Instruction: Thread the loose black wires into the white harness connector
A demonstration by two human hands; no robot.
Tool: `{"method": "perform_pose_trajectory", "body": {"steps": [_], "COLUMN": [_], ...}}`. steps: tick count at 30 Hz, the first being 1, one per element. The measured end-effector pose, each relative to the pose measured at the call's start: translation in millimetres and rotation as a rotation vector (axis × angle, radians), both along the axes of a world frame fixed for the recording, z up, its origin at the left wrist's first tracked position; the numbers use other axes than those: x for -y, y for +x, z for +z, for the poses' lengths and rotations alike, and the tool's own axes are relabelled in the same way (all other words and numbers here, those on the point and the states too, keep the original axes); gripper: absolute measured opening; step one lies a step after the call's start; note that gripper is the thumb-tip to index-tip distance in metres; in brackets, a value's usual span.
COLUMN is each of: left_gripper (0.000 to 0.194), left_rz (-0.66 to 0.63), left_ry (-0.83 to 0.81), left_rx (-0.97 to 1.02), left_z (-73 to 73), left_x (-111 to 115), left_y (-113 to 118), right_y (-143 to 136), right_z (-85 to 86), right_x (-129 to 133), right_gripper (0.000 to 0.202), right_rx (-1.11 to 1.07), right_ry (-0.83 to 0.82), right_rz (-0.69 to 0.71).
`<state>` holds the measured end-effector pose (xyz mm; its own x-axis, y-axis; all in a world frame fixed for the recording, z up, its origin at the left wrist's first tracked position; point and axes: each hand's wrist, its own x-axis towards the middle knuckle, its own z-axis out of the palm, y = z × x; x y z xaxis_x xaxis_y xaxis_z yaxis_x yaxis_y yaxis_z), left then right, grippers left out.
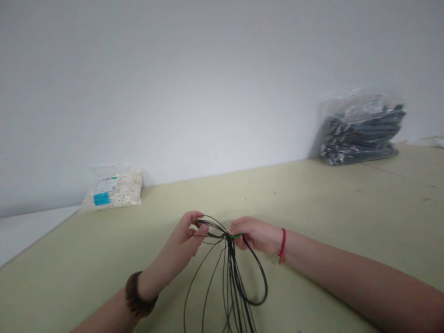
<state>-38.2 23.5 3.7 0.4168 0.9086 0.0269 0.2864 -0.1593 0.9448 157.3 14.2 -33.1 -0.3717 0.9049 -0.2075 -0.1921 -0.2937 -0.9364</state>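
- Black cable bundle [232, 273], one, low in the middle of the frame, its loops hanging toward the bottom edge over the table [329, 208].
- One green tie [235, 236] sits at the bundle's top.
- Left hand [183, 243] pinches the upper loops; right hand [255, 233] is closed on the tie; the bundle lies between them.
- One bag of white pieces [114, 188], left of centre, with a white-and-blue label, unreadable.
- One clear bag of dark parts [360, 132], upper right; writing too blurred.
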Motion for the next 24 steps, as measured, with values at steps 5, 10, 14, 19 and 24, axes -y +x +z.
{"method": "perform_pose_trajectory", "body": {"steps": [5,10,14,19,24], "left_gripper": [0.037,0.035,0.037,0.031,0.033], "left_rz": [-0.188,-0.283,-0.197,-0.150,-0.416], "left_ry": [-0.231,-0.277,-0.260,-0.149,-0.136], "left_rx": [-0.171,-0.150,-0.113,-0.188,-0.305], "left_z": [-0.8,9.4,12.9,19.1,17.1], "left_x": [8,26,31,25,19], "left_y": [-9,-8,-9,-15,-15], "right_y": [2,2,1,-1,-2], "right_z": [2.0,3.9,8.0,15.8,22.5], "right_x": [2,5,9,13,13], "right_gripper": [0.018,0.016,0.018,0.014,0.011], "right_rx": [-0.019,-0.072,-0.109,-0.147,-0.218], "right_ry": [0.077,0.055,-0.045,-0.201,-0.316], "right_rz": [0.027,0.058,0.114,0.144,0.115]}}
